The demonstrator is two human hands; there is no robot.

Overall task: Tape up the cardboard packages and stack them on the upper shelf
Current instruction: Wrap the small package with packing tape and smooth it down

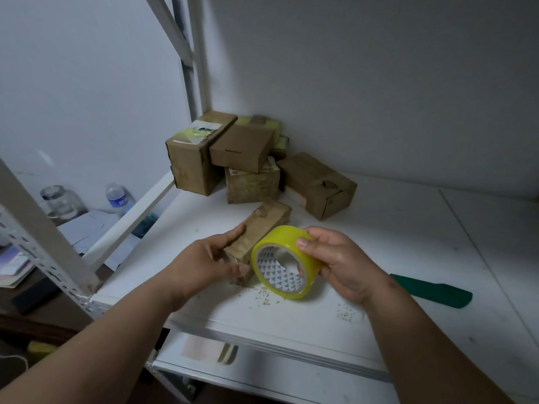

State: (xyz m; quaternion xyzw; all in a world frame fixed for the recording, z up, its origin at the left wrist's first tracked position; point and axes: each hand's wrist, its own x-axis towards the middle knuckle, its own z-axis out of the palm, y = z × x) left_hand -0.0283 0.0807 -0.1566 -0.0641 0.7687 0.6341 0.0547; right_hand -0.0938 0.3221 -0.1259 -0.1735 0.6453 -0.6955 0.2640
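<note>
On the white shelf (379, 258), the left hand (204, 260) grips a small brown cardboard package (259, 228) while the right hand (344, 263) clutches the yellow-tinted tape roll (284, 262) just beside it. Best to hold the package steady and pull the strip flat across its seam. The tape's loose end is hard to make out; the roll hides the package's near corner.

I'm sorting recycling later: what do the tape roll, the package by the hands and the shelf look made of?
Tape roll: glossy yellowish clear plastic film on a printed core, likely cardboard. Package: matte brown cardboard, edges worn. Shelf: smooth white board, probably painted or laminated; the base material isn't visible.
</note>
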